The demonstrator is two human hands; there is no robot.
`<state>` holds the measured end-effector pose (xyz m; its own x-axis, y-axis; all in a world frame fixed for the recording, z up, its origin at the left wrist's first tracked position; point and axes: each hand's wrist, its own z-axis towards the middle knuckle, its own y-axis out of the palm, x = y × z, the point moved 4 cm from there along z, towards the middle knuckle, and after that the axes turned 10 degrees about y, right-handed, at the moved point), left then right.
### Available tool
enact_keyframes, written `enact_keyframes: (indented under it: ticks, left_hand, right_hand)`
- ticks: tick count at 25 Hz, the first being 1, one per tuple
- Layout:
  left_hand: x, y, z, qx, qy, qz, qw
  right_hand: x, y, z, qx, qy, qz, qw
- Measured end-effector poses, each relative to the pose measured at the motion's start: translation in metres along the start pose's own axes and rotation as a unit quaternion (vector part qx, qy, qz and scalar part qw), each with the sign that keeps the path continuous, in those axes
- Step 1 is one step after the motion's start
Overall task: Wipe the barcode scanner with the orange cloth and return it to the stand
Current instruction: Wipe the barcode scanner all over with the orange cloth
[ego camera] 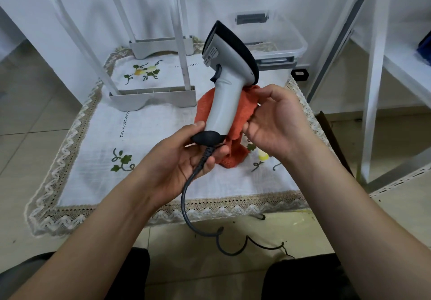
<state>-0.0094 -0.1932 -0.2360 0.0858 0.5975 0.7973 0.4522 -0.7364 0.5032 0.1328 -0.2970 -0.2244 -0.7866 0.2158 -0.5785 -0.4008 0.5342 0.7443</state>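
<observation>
A grey barcode scanner (227,83) with a black head stands upright in mid-air over the table. My left hand (186,157) grips the bottom of its handle at the black cable boot, thumb on the left side. My right hand (277,122) holds the orange cloth (235,122) against the right and back side of the handle; part of the cloth hangs down behind the scanner. The dark cable (189,194) runs from the handle down over the table edge to the floor. A small black stand (300,74) sits at the back right of the table.
The embroidered white tablecloth (130,141) with a lace border covers the table. Two white gate-like frames (152,97) stand at the back left. A clear plastic bin (277,41) sits behind the scanner. White shelving (373,90) stands to the right.
</observation>
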Motion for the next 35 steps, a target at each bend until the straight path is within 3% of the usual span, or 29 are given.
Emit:
enact_keyframes:
  ticks: [8,17,28,32,35]
  left_hand:
    - [0.007,0.002,-0.005,-0.008,0.078,0.024,0.997]
    - [0.007,0.001,-0.006,0.052,0.133,0.077,0.987]
    - [0.002,-0.006,-0.004,0.066,0.128,0.116,0.983]
    - [0.002,-0.01,-0.002,0.092,0.138,0.111,0.98]
    - [0.003,-0.017,-0.001,0.127,0.159,0.139,0.969]
  right_hand:
    - [-0.006,-0.003,0.002,0.017,-0.015,0.009,1.0]
    - [-0.008,-0.004,0.001,0.044,-0.037,-0.003,0.998]
    - [-0.005,-0.009,0.006,0.099,-0.059,-0.052,0.992]
    - [-0.008,-0.018,0.002,0.19,-0.092,-0.047,0.976]
    - [-0.021,-0.029,-0.01,0.265,-0.204,-0.071,0.94]
